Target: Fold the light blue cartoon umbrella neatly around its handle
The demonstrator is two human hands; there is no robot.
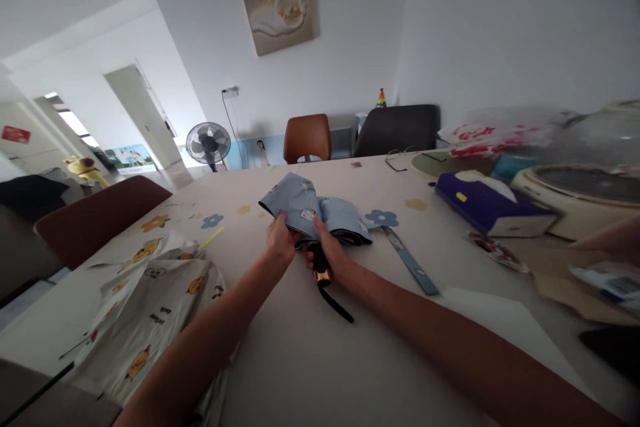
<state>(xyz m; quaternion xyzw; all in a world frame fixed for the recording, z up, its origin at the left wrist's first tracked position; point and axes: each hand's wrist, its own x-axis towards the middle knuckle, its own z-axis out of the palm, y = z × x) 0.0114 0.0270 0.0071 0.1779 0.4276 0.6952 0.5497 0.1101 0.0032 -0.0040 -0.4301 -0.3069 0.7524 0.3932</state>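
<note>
A light blue folding umbrella [295, 200], printed with small cartoon figures, is partly folded above the middle of the table. My left hand [281, 238] is closed on the near left edge of its fabric. My right hand [330, 255] wraps round the black handle and presses a thumb on the cloth. A gold band [323, 276] rings the handle's near end, and a black wrist loop [337, 303] hangs towards me. Right of the umbrella, a blue patterned strip [413, 263] lies on the table; whether it is joined to the canopy I cannot tell.
A crumpled cream cloth with yellow ducks [160, 307] covers the table's left side. On the right are a purple tissue box [493, 203], a round cream appliance [590, 193], eyeglasses [400, 160] and a white sheet [515, 327]. Chairs [307, 137] and a fan [209, 142] stand beyond.
</note>
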